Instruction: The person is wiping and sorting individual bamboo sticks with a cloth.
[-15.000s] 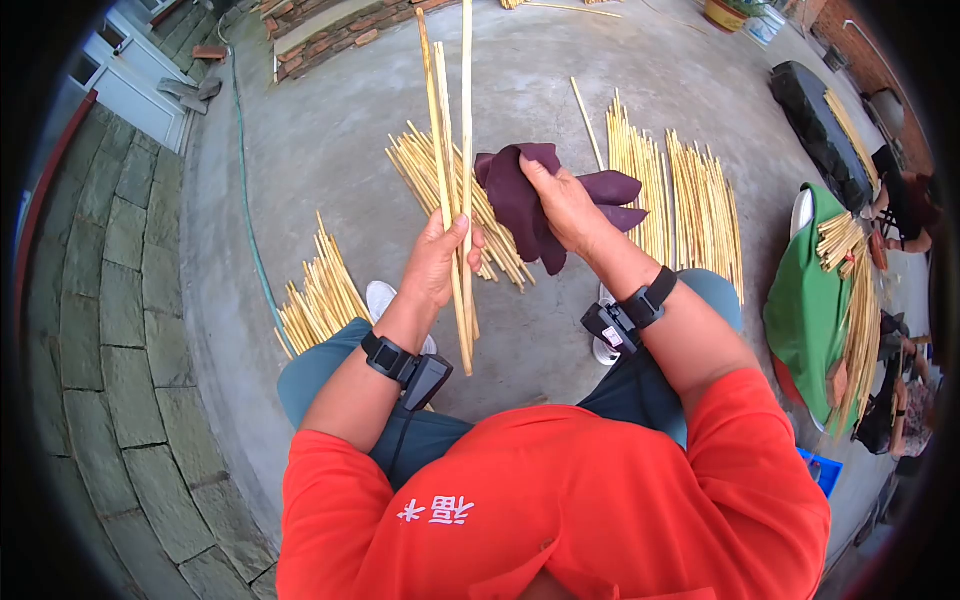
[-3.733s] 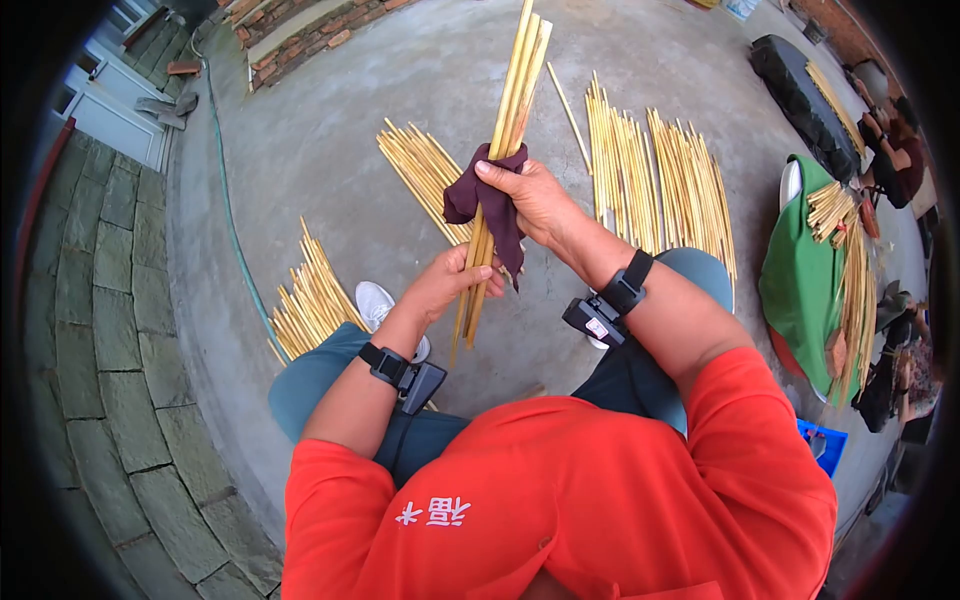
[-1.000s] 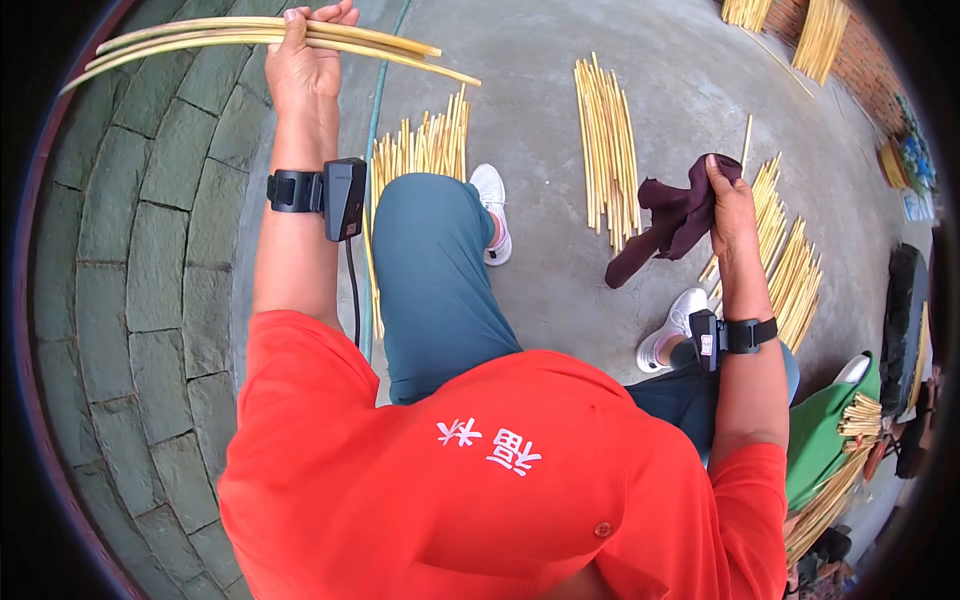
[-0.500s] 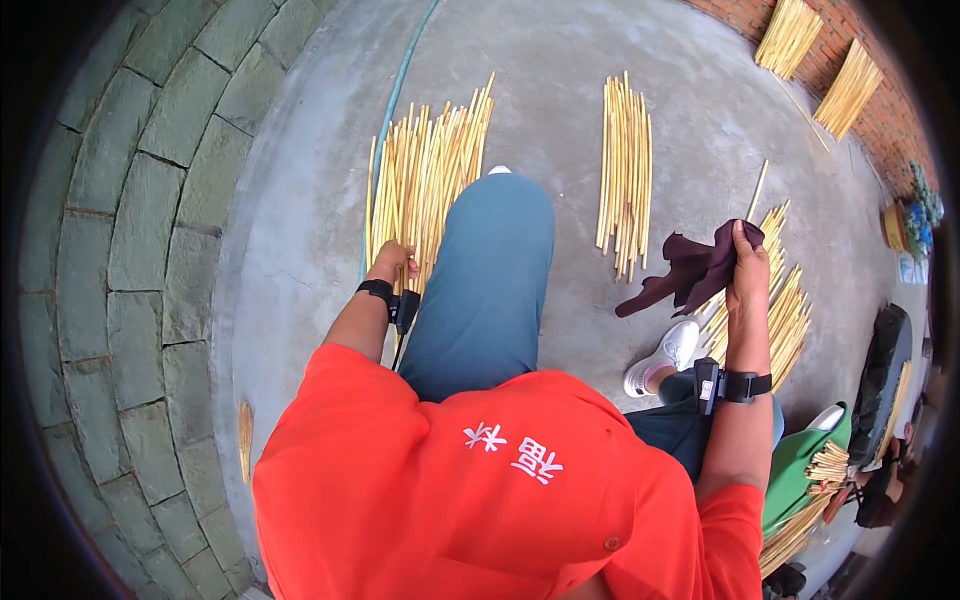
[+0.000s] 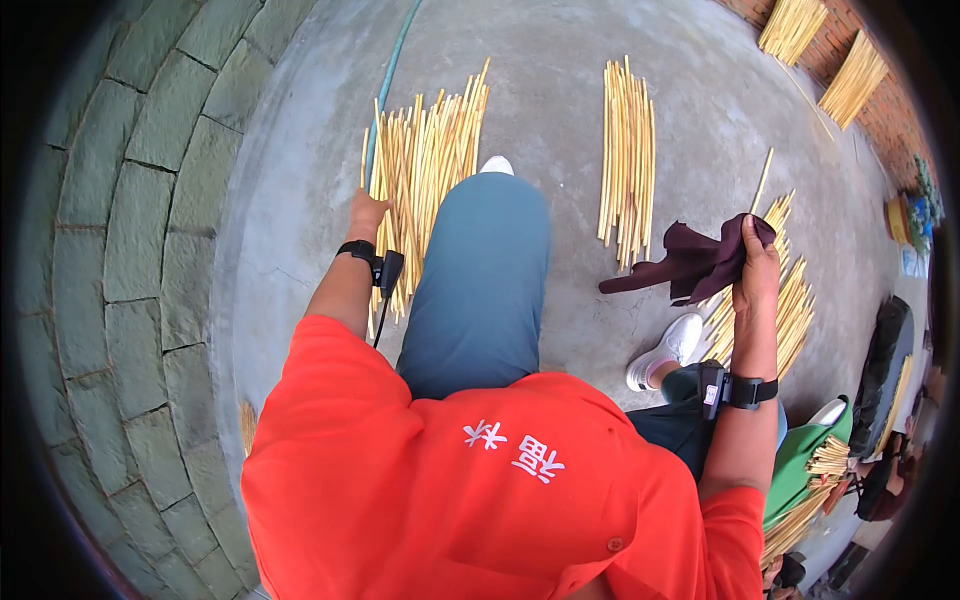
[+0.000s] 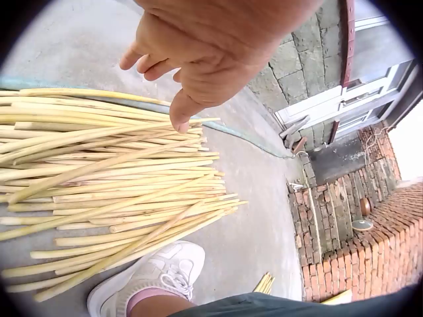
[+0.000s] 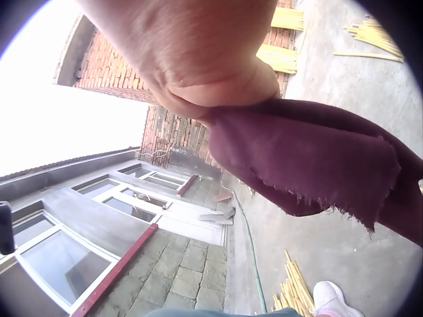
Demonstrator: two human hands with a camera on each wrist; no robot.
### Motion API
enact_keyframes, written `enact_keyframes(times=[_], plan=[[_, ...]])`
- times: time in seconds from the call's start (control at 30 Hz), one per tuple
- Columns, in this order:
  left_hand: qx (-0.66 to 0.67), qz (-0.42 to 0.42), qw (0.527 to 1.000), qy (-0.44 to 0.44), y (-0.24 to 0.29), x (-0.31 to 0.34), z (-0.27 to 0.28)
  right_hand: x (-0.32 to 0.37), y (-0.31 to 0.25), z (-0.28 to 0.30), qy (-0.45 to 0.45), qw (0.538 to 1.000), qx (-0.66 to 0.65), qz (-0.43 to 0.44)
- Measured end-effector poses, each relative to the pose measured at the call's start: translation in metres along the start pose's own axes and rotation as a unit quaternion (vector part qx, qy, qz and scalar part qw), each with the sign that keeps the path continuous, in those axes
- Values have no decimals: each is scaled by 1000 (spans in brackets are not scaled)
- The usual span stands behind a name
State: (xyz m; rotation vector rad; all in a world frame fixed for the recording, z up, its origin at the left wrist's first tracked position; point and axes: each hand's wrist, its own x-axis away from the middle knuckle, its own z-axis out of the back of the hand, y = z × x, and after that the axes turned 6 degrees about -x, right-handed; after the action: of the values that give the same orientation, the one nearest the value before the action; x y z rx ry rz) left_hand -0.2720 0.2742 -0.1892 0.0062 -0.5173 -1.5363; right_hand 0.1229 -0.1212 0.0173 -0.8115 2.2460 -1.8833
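Observation:
My left hand point(image 5: 368, 212) is at the left edge of a pile of thin peeled sticks point(image 5: 432, 165) on the concrete, beside my bent left knee. In the left wrist view that hand point(image 6: 215, 56) holds nothing; its fingers are relaxed and its thumb overlaps the ends of the sticks point(image 6: 112, 175). Off to the other side, my right hand point(image 5: 757, 270) pinches a dark purple cloth point(image 5: 700, 262) between thumb and fingers. The cloth point(image 7: 304, 158) hangs loose, with a frayed edge, partly over another stick pile point(image 5: 785, 310).
A separate bundle of sticks point(image 5: 627, 160) lies in front of me. Two more bundles point(image 5: 853, 78) are near the brick wall. A green hose point(image 5: 385, 80) runs past the left pile, next to stone paving point(image 5: 140, 240). Green fabric point(image 5: 800, 470) with sticks lies at right, near other people.
The cloth earlier wrapped several sticks held in my left hand. My left hand then carried those sticks to the left pile and let go. My right hand keeps the cloth.

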Motion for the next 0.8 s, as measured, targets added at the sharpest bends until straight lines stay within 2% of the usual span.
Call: enact_keyframes(times=[0.07, 0.13, 0.27, 0.4, 0.47, 0.63, 0.7, 0.8], plan=[[-26, -106, 987, 117, 20, 3, 24, -1, -6, 2, 1, 1000, -18, 6], [85, -113, 989, 54, 45, -1, 53, -4, -9, 9, 9, 998, -52, 25], [167, -233, 958, 14, 131, 32, 124, -4, -22, 17, 85, 987, -121, 69], [157, -390, 906, -49, 225, 72, 181, 2, -35, 22, 86, 977, -165, 108], [154, -427, 886, -91, 276, 103, 197, 2, -38, 28, 82, 976, -170, 108], [129, -496, 839, -183, 363, 152, 161, 9, -45, 30, 106, 968, -190, 126], [86, -498, 830, -236, 384, 164, 118, 13, -46, 36, 109, 966, -202, 122], [31, -443, 843, -302, 390, 166, 29, 16, -47, 49, 117, 965, -205, 116]])
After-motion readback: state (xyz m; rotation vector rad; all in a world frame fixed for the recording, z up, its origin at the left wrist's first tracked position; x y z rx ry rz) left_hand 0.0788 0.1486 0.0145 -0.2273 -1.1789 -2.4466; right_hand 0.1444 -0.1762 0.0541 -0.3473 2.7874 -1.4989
